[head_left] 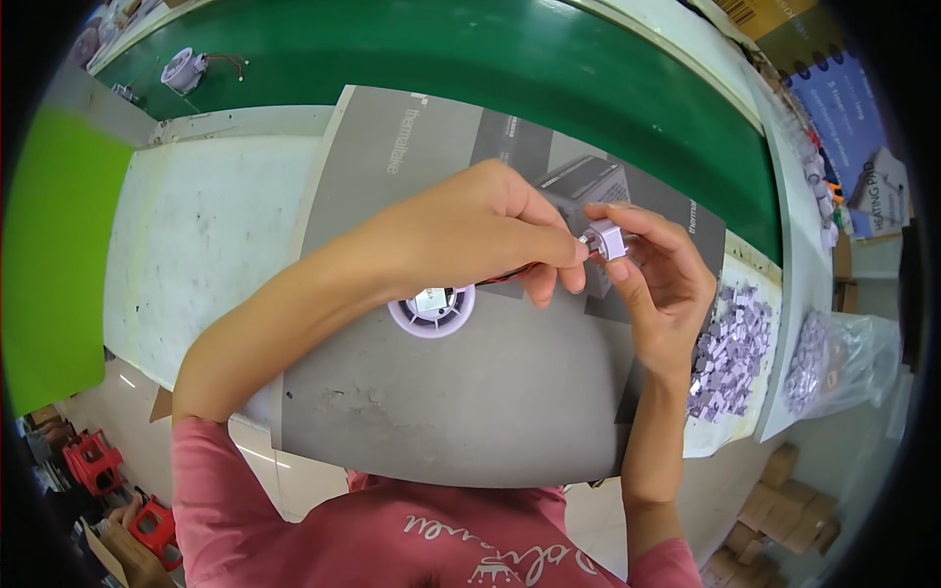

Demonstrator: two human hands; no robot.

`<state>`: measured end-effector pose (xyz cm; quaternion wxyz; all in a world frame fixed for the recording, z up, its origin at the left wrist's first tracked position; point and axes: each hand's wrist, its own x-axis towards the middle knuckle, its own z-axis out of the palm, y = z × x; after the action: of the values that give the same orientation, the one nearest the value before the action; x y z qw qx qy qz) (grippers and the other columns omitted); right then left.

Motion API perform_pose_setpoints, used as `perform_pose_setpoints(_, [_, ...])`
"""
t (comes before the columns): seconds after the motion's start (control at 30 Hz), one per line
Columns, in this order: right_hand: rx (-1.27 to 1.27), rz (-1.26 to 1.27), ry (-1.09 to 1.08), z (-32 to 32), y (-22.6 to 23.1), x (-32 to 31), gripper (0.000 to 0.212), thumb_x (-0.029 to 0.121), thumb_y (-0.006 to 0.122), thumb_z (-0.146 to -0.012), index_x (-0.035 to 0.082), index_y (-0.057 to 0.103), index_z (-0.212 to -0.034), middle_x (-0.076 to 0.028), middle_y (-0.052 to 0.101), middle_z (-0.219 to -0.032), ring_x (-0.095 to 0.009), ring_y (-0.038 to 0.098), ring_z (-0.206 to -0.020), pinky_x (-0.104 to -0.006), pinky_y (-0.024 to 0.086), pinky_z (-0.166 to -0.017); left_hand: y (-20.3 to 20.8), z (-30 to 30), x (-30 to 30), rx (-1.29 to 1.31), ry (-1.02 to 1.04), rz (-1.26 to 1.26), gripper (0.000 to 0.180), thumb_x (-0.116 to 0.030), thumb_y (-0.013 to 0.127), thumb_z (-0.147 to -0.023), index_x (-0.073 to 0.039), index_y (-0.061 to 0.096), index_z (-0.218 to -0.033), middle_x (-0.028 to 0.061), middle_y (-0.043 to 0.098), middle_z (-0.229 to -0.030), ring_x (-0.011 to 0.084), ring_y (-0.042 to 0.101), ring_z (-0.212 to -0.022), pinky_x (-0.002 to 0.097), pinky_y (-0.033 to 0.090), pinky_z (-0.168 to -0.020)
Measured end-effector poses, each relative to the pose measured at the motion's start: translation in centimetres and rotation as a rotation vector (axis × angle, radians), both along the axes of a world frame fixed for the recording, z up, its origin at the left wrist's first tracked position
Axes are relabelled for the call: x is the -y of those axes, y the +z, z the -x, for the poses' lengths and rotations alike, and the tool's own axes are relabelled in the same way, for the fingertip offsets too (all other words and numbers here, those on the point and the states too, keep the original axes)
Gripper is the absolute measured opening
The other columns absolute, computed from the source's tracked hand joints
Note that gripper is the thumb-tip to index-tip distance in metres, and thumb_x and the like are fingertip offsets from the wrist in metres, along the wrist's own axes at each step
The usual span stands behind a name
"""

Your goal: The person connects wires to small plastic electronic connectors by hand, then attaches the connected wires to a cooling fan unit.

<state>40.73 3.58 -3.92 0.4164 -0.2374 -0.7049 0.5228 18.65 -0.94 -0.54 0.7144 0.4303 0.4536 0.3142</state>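
Note:
My right hand (662,284) pinches a small lilac plastic housing (610,239) between thumb and fingers. Up against its open side, my left hand (500,227) is closed on thin red and black wires (512,273), close to their end; the fingertips partly cover what sits there. Those wires run back to a round lilac part (432,319) with a spoked rim and a pale square label or board in its middle. It lies on the grey printed board (441,412), its upper part hidden by my left wrist.
Many small lilac and grey pieces (730,358) are heaped at the right. Beyond them hangs a clear plastic bag (848,358) of similar pieces. A green conveyor belt (412,54) crosses the far side, carrying another round lilac part (182,73) with wires. Red stools (92,463) stand lower left.

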Motion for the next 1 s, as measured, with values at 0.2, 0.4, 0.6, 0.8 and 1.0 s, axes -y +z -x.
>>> perform_pose_setpoints(0.2, [0.063,-0.064,-0.009,-0.3,0.2,-0.1,0.031,-0.005,0.07,-0.085,-0.005,0.067,-0.115,-0.018,0.07,-0.112,-0.021,0.066,-0.099,-0.0287,0.053,-0.08,-0.1,-0.3,0.1,-0.048,0.033,-0.043,0.026,-0.022,0.066,-0.093,0.003,0.075,-0.088,0.0055,0.066,-0.068,0.0085,0.06,-0.065,0.0227,0.042,-0.062])
perform_pose_setpoints(0.4, [0.062,-0.094,0.002,0.0,0.0,0.0,0.03,-0.006,0.071,-0.082,-0.006,0.067,-0.112,-0.017,0.07,-0.111,-0.02,0.065,-0.096,-0.0295,0.052,-0.082,0.3,-0.4,0.4,-0.034,0.01,-0.065,0.026,-0.022,0.066,-0.094,0.002,0.076,-0.094,0.0048,0.066,-0.07,0.0061,0.055,-0.065,0.0218,0.041,-0.063])
perform_pose_setpoints(0.6, [0.005,-0.112,0.03,0.0,-0.2,0.2,0.031,-0.009,0.07,-0.082,-0.009,0.066,-0.113,-0.02,0.069,-0.112,-0.022,0.065,-0.098,-0.0305,0.052,-0.085,0.4,0.0,0.3,0.002,-0.077,-0.035,0.024,-0.018,0.065,-0.091,0.002,0.076,-0.096,0.0049,0.067,-0.073,0.0079,0.058,-0.069,0.023,0.041,-0.066])
perform_pose_setpoints(0.8, [-0.142,0.126,0.096,0.5,0.0,0.7,0.033,-0.01,0.069,-0.082,-0.009,0.065,-0.115,-0.02,0.068,-0.113,-0.023,0.066,-0.097,-0.0314,0.053,-0.085,-0.1,0.3,-0.1,0.052,-0.103,0.02,0.023,-0.017,0.067,-0.09,0.003,0.076,-0.096,0.0063,0.069,-0.075,0.0095,0.061,-0.071,0.0245,0.045,-0.07])
perform_pose_setpoints(1.0, [0.168,-0.115,0.089,-0.1,0.9,0.0,0.034,-0.009,0.072,-0.079,-0.005,0.069,-0.113,-0.016,0.069,-0.111,-0.019,0.064,-0.092,-0.0296,0.052,-0.082,0.9,0.6,0.2,-0.119,-0.106,-0.056,0.02,-0.016,0.067,-0.094,0.002,0.075,-0.099,0.006,0.071,-0.078,0.0075,0.06,-0.068,0.0223,0.046,-0.063])
